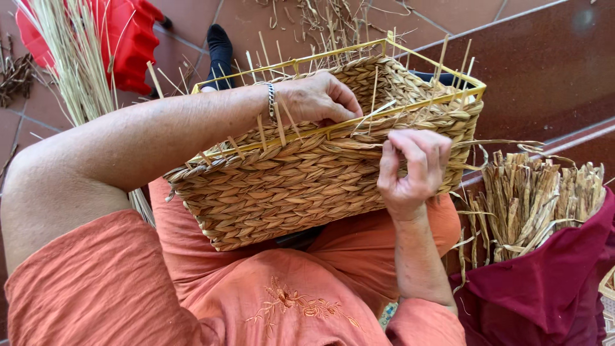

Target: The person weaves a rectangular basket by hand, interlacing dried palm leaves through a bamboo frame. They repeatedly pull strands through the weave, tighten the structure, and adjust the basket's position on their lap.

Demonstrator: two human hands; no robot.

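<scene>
A: Nearest the head camera is an orange garment (192, 282), and the woven basket (320, 166) sits on the lap, tipped toward the person.

B: And the hands?

A: The left hand (317, 99) rests over the yellow frame (359, 125) at the rim, fingers curled down onto the weave. The right hand (413, 170) pinches a straw strand (500, 144) at the rim, fingers closed on it. A bundle of dried strips (538, 198) lies right, on maroon cloth (551, 282).

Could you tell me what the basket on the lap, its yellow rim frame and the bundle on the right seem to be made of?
Basket: braided dried plant fibre, likely rush or similar; matte tan plaits with loose stalk ends sticking up.
Frame: thin, straight, smooth yellow bars, probably coated metal wire, though painted cane is possible.
Bundle: flat, dry, papery straw-coloured strips, apparently the same weaving fibre, lying on dark red cloth.
</scene>
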